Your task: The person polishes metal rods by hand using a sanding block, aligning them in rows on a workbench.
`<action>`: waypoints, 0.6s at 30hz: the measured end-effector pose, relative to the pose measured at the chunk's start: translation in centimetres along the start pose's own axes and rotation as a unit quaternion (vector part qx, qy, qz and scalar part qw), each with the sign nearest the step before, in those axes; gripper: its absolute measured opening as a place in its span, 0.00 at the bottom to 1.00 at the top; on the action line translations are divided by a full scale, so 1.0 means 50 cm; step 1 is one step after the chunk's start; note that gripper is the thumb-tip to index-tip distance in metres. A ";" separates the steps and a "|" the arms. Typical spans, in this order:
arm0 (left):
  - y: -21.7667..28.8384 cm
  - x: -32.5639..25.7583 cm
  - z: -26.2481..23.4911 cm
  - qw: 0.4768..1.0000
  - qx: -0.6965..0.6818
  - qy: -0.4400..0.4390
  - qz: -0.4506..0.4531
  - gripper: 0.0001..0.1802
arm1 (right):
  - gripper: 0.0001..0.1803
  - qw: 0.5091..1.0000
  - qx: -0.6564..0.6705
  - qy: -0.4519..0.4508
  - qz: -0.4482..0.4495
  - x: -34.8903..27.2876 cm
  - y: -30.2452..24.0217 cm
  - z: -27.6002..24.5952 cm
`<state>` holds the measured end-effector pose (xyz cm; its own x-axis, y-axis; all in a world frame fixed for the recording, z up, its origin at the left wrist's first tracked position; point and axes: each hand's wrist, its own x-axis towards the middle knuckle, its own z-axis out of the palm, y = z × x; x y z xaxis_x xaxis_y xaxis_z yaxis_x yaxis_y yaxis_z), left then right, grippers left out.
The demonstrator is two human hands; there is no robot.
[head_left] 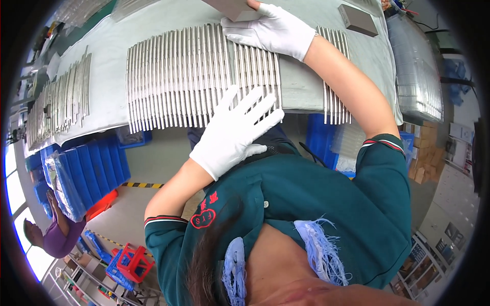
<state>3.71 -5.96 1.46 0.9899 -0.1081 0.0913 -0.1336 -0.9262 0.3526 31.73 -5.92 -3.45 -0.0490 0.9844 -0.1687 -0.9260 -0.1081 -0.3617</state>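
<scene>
Both my hands wear white gloves. My left hand [232,130] is open, its fingers spread over the near ends of a row of slim silver metal rods [176,79]. Farther off, my right hand [273,31] grips a flat grey block [235,8] at the top edge of the view; part of the block is cut off. A bare fingertip shows against it. The fingers of that hand lie above the far ends of a narrower group of rods [258,69], just right of the large row.
More rods [334,86] lie under my right forearm, and a loose batch [61,99] is at the far left. A second grey block [358,20] rests at the back right, near clear plastic trays [416,66]. Blue crates [97,168] stand below left, by a person in purple [61,234].
</scene>
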 end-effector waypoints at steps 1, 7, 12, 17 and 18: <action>-0.001 -0.005 0.000 1.000 0.009 -0.009 -0.005 0.45 | 0.26 1.000 0.013 0.002 0.017 0.007 0.003 0.002; 0.007 0.020 0.024 0.999 -0.024 0.014 0.036 0.45 | 0.27 0.997 0.069 0.021 -0.003 -0.033 -0.019 -0.002; 0.032 0.085 0.048 0.984 -0.081 0.039 0.152 0.38 | 0.41 0.997 0.040 0.064 0.024 -0.151 -0.093 -0.023; 0.019 0.046 0.024 0.991 -0.060 0.072 0.091 0.40 | 0.43 0.996 -0.006 0.072 -0.049 -0.191 -0.118 0.006; 0.014 0.034 0.020 0.994 -0.048 0.069 0.066 0.41 | 0.42 0.995 0.028 0.084 -0.048 -0.180 -0.112 0.017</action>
<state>5.33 -7.17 0.93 0.9486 -0.1703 0.2667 -0.2727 -0.8675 0.4161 37.02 -14.07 0.89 0.0992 0.9521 -0.2892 -0.9428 -0.0030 -0.3332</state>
